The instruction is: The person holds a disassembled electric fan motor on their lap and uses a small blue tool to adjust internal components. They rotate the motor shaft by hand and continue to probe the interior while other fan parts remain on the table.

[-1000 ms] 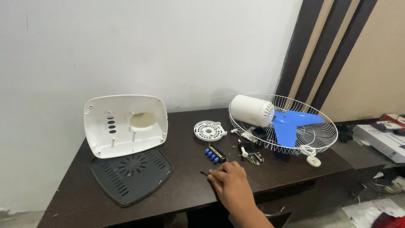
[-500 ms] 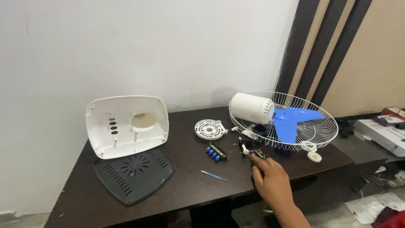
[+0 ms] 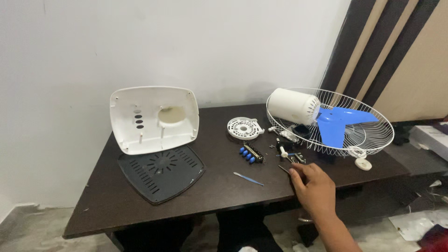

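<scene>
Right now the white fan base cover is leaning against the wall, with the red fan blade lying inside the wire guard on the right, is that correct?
Not quite: the fan blade is blue, not red. The head view shows it inside the wire guard on the right, and the white base cover does lean against the wall.

A plain white wall (image 3: 140, 42) stood behind the dark wooden counter (image 3: 140, 196); dark and tan vertical panels (image 3: 373, 51) rose far right; pale floor (image 3: 32, 224) lay below.

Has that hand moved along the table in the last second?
Yes. The hand has gone rightward, away from the thin blue tool toward the small parts.
</scene>
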